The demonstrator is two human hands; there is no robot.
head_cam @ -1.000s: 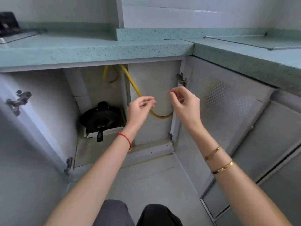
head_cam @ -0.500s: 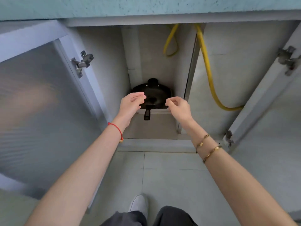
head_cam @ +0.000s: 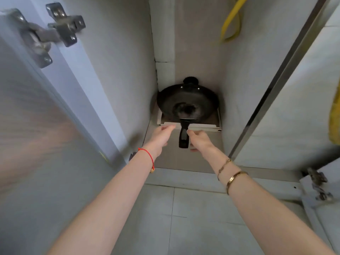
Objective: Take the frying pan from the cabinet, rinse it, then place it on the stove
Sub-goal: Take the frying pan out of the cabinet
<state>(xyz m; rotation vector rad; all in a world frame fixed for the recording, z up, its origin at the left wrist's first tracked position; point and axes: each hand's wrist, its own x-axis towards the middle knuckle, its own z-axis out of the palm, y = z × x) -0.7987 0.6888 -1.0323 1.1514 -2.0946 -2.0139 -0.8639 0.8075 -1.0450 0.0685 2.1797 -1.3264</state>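
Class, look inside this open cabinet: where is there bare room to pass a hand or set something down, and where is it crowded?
Bare: the cabinet floor in front of the white tray. Crowded: the back corner, filled by the frying pan, with the left hand and right hand either side of its handle.

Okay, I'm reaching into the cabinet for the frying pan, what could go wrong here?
The frying pan sits half on a raised white ledge, so pulling its handle one-handed may tip it. Neither the left hand nor the right hand grips yet. Lifting high could snag the yellow hose.
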